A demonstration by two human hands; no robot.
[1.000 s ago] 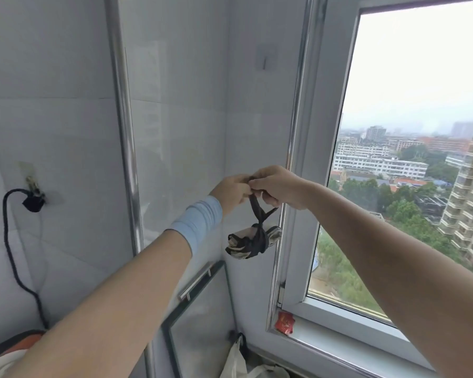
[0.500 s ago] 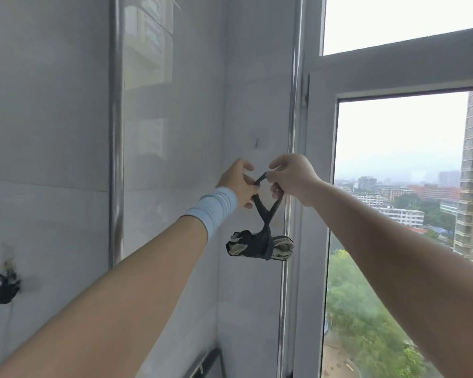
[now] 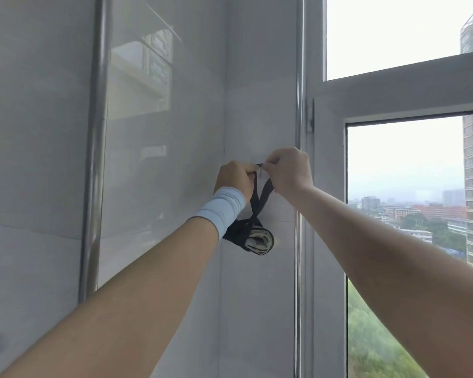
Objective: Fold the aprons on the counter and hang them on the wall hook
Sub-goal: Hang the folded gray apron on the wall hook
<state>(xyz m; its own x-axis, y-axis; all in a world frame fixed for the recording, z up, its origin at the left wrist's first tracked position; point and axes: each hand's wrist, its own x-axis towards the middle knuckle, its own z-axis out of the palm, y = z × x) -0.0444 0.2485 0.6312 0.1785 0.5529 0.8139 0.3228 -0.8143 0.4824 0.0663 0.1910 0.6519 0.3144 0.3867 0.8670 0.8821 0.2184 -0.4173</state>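
A rolled-up dark apron (image 3: 253, 240) with a light patterned inside hangs from its black strap loop (image 3: 260, 197) against the grey tiled wall. My left hand (image 3: 236, 178), with a pale blue wristband, grips the left end of the loop. My right hand (image 3: 288, 170) pinches the right end. Both hold the strap stretched level at a small wall hook (image 3: 260, 166), which shows only as a sliver between my fingers. Whether the strap sits on the hook I cannot tell.
A metal pipe (image 3: 94, 159) runs vertically down the left wall. Another metal pipe (image 3: 299, 105) stands beside the white window frame (image 3: 393, 94) on the right, with city buildings outside.
Both hands have risen with the apron and moved to the wall, spreading the strap loop apart at the hook. The view has tilted upward.
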